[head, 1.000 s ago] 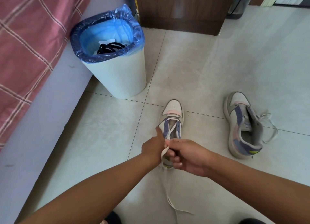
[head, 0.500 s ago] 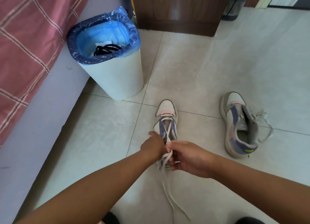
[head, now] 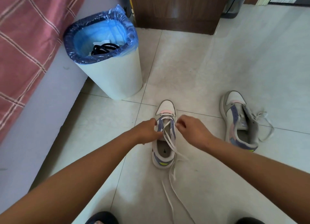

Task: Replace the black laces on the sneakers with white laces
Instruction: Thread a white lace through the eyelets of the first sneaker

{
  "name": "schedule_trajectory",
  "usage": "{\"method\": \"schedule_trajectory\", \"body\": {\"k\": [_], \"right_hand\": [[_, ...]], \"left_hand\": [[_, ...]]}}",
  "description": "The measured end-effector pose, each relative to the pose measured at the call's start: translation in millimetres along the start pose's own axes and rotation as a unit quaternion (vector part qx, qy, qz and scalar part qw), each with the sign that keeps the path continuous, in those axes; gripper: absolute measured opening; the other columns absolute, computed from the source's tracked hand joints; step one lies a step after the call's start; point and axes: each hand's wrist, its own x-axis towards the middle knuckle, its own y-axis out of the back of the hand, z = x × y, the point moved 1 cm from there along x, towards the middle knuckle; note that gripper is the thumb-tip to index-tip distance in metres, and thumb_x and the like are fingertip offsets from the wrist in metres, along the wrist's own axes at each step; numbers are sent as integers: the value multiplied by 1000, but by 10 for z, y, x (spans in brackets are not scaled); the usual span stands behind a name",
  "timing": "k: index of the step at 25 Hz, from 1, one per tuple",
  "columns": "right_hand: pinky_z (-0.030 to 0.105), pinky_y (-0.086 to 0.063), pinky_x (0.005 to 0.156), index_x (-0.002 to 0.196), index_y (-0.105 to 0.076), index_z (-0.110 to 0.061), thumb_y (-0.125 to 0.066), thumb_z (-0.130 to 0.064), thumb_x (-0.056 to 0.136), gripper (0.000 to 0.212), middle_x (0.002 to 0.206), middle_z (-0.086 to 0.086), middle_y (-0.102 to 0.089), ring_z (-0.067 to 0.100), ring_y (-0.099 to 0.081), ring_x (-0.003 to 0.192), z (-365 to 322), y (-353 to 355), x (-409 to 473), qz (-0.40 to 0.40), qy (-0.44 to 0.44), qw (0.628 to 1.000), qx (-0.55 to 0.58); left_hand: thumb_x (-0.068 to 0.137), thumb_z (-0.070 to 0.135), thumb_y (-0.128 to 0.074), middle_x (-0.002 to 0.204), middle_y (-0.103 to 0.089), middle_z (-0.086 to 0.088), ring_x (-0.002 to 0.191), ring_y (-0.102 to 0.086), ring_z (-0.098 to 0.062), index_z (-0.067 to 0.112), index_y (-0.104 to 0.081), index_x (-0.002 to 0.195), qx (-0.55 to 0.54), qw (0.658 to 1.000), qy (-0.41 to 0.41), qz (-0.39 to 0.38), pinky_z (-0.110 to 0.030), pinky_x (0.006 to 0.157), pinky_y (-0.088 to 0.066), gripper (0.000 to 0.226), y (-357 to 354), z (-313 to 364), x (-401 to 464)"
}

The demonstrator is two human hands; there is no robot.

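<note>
A white, grey and purple sneaker (head: 164, 155) stands upright on the floor in front of me, toe pointing away. A white lace (head: 169, 143) crosses its lower eyelets, and both loose ends trail over the heel onto the tiles. My left hand (head: 147, 129) grips the sneaker's left eyelet flap. My right hand (head: 191, 129) is curled at the right flap, pinching the lace near an eyelet. The second sneaker (head: 238, 121) lies to the right with a white lace (head: 265, 124) hanging loose beside it. Black laces (head: 104, 49) lie inside the bin.
A white bin (head: 115, 76) with a blue liner stands at the back left, next to a bed with a pink checked cover (head: 25, 39). A dark wooden cabinet (head: 176, 9) stands behind. My dark shoe tips (head: 102, 218) show at the bottom edge.
Both hands have moved apart and forward from the shoe's middle to its two eyelet flaps. The lace ends now lie slack over the heel opening, which is uncovered.
</note>
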Motion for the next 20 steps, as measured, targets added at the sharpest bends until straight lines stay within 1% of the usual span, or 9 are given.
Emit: {"method": "schedule_trajectory", "body": {"k": [1, 3, 6, 9, 11, 14, 16, 18, 20], "right_hand": [[31, -39, 72, 101, -59, -10, -47, -25, 96, 19, 102, 10, -62, 26, -56, 92, 0, 6, 147, 10, 12, 1000, -14], [33, -43, 76, 105, -56, -10, -49, -24, 95, 19, 107, 10, -60, 28, -56, 96, -43, -55, 386, 4, 32, 998, -58], [36, -45, 77, 109, -54, -7, -47, -19, 94, 20, 111, 14, -57, 32, -57, 99, -124, -188, 546, 7, 44, 990, -131], [35, -43, 75, 113, -57, -6, -44, -13, 94, 24, 111, 16, -55, 35, -57, 99, -129, -226, 609, 3, 62, 985, -158], [36, -44, 76, 106, -60, -3, -45, -14, 94, 22, 105, 18, -56, 35, -58, 95, -82, -223, 624, 9, 67, 990, -125], [37, -43, 76, 97, -64, 0, -49, -13, 93, 20, 98, 20, -59, 34, -56, 91, 1, -198, 625, 21, 52, 997, -53], [35, -42, 76, 96, -66, 0, -50, -13, 93, 20, 97, 19, -60, 32, -56, 90, 20, -190, 640, 23, 41, 999, -24], [33, -42, 75, 93, -66, -2, -52, -13, 93, 19, 93, 15, -61, 27, -55, 86, 48, -203, 676, 14, 24, 999, 20], [38, -46, 80, 89, -65, -6, -54, -12, 93, 14, 82, 7, -59, 23, -53, 80, 96, -212, 702, -12, -10, 992, 128]], "left_hand": [[89, 43, -54, 103, -57, -5, 88, -59, -21, 13, -41, 127, -36, 999, 0, 2, -27, 58, -48, 50, 31, 24, 54], [92, 39, -50, 102, -58, -7, 87, -58, -22, 10, -45, 119, -65, 997, -1, 31, -31, 65, -49, 40, 54, 69, 132], [95, 37, -46, 103, -58, -9, 85, -52, -20, 6, -46, 114, -29, 995, -18, 90, -30, 68, -40, 36, -17, 117, 183], [93, 33, -48, 107, -58, -10, 93, -56, -26, 7, -48, 111, 2, 986, -36, 165, -33, 70, -41, 31, -67, 130, 252], [92, 31, -49, 108, -57, -10, 95, -56, -27, 9, -49, 109, 31, 981, -51, 187, -34, 71, -41, 28, -73, 151, 302], [91, 32, -52, 107, -58, -12, 96, -56, -30, 6, -51, 107, 67, 974, -52, 209, -32, 67, -36, 31, -97, 228, 372], [90, 31, -54, 105, -60, -14, 95, -58, -30, 3, -55, 105, 62, 973, -38, 219, -30, 65, -34, 32, -100, 267, 395], [90, 29, -54, 100, -62, -13, 91, -58, -30, 2, -58, 101, 42, 972, -29, 228, -30, 64, -34, 29, -103, 260, 397], [90, 22, -51, 97, -63, -12, 89, -58, -29, 3, -59, 96, 19, 970, -37, 239, -33, 65, -37, 22, -108, 214, 382]]}}
